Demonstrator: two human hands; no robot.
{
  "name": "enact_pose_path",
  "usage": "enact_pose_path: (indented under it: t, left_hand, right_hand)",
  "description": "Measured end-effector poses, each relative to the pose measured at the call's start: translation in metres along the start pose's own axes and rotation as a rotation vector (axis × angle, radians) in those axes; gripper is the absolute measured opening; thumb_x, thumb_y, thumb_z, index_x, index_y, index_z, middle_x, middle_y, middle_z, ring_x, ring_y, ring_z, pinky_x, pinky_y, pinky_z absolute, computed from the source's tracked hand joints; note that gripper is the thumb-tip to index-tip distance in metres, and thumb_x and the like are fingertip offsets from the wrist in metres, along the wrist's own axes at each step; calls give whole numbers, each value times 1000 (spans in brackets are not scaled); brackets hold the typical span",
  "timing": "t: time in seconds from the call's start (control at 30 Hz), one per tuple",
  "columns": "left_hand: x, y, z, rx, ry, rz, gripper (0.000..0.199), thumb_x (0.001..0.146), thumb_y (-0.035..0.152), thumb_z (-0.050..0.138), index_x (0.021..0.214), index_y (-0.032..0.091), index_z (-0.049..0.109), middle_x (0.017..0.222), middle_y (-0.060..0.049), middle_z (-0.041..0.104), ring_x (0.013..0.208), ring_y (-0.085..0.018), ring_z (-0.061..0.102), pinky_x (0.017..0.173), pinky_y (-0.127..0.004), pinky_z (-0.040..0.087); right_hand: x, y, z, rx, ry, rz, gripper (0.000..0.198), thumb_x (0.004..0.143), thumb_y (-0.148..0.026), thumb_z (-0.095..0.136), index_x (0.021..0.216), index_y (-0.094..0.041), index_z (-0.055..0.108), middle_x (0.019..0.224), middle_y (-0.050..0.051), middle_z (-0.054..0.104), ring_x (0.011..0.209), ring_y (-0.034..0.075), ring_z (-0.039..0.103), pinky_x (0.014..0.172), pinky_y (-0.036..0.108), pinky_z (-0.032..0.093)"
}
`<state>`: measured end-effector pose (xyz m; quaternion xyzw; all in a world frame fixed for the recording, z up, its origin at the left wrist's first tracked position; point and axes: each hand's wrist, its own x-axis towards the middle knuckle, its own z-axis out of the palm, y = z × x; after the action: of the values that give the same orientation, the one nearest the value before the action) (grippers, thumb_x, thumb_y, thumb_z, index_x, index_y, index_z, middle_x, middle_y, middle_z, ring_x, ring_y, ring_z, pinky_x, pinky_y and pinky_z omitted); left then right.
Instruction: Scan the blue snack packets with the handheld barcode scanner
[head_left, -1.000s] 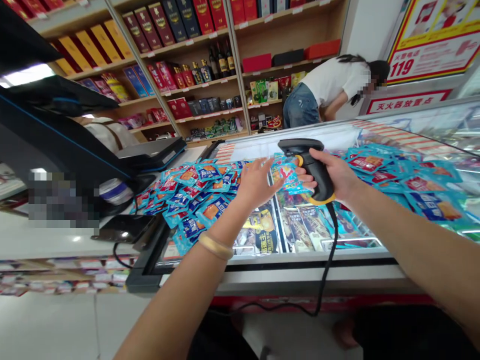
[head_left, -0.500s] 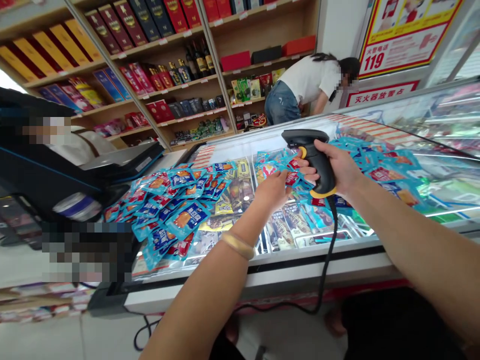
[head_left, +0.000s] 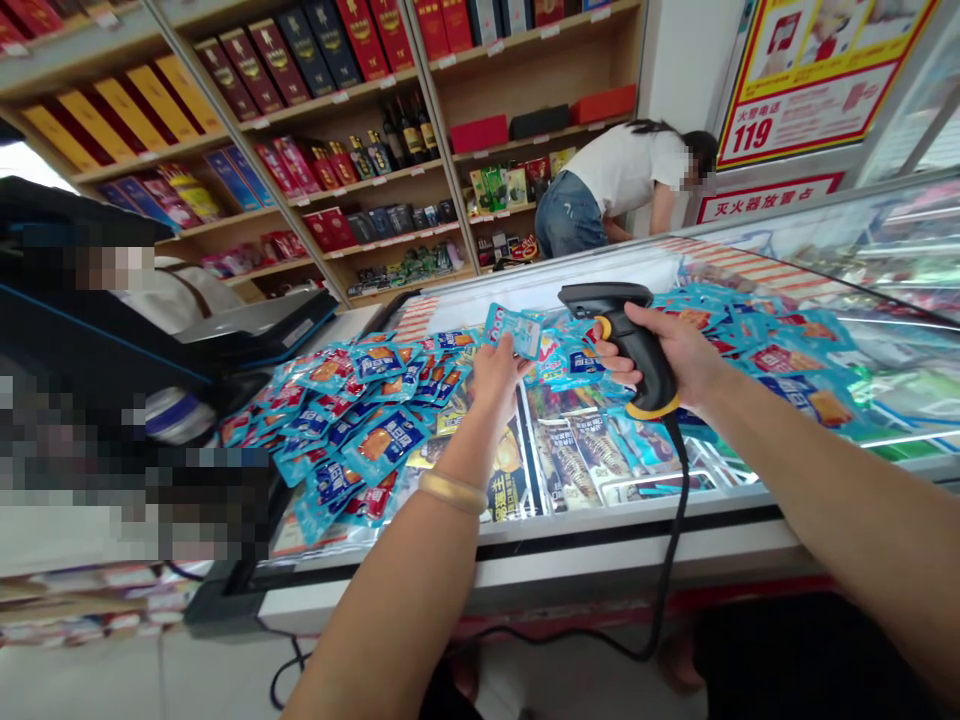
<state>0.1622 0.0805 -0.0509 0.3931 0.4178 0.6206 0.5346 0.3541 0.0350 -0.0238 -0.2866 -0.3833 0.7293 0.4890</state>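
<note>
In the head view my right hand (head_left: 679,355) is wrapped round the grip of a black and yellow barcode scanner (head_left: 637,350), whose head points left. Its cable runs down over the front edge of the glass-topped freezer. My left hand (head_left: 496,372), with a gold bangle on the wrist, pinches a light blue snack packet (head_left: 514,331) just left of the scanner. The packet's printed back faces up. A large heap of blue snack packets (head_left: 382,445) lies on the glass to the left. More such packets (head_left: 795,360) are spread to the right, partly behind my right hand.
Beneath the glass, ice cream packs (head_left: 581,465) fill the freezer (head_left: 517,570). A dark checkout machine (head_left: 90,330) stands at the left. Beyond the freezer, a person (head_left: 619,190) in a white top bends beside shelves of boxes and bottles (head_left: 360,150).
My left hand has moved left from beside the scanner and now shows a packet held up in its fingers. The scanner sits slightly lower in view, still in my right hand.
</note>
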Motion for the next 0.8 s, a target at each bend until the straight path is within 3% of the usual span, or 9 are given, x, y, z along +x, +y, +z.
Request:
enact_pose_path:
  t: [0.27,0.47,0.57,0.8]
  left_hand:
    - [-2,2,5,-34,23,20,29,78,42,69,68,19,54,67,-1,65,72,-15,68,82,-34,56]
    - [-1,2,5,-51,67,48,40,75,34,73,59,21,38,48,10,38,49,-5,48,69,-23,53]
    - [1,1,5,-56,106,22,33,75,27,70,61,20,42,52,9,44,50,-5,49,67,-20,51]
    - [-2,4,4,-141,76,-5,31,61,9,76,70,18,48,60,9,53,63,-7,61,90,-37,56]
  right_hand:
    - [4,5,-5,27,-33,54,26,91,-42,53,83,-18,54,65,2,50,49,10,41,39,21,37]
    - [6,6,-6,24,-5,16,24,90,-41,54,89,-17,56,69,2,52,49,10,42,38,20,37]
    - [6,6,-5,22,4,4,23,91,-40,53,91,-17,56,70,2,52,50,10,43,39,20,38]
    - [7,6,-7,11,-14,-10,21,90,-39,53,93,-18,55,68,1,51,49,10,43,39,19,39]
